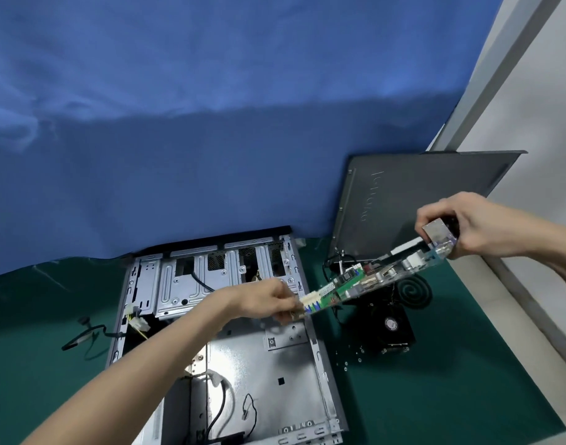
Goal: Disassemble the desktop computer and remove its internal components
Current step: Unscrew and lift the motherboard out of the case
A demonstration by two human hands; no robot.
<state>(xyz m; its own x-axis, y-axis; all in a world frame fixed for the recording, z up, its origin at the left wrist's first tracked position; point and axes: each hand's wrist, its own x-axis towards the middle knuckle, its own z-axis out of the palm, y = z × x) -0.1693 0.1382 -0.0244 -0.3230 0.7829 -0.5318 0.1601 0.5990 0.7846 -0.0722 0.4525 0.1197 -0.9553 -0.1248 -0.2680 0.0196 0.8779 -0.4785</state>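
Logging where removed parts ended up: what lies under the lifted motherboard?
Below the motherboard, held by the left hand and right hand, a black cooler fan and a spiral grille lie on the green mat. The board hides their far edges.

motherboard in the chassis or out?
Out. The left hand and right hand hold the motherboard tilted in the air, partly over the chassis, partly over the green mat.

One word can be made out: a brand name pressed into the dark side panel [420,194] propped at the far right, its letters running sideways, apparently "lenovo". The round sticker on the black fan [391,324] nearer by is too small to read, and any print on the circuit board [355,284] is blurred.
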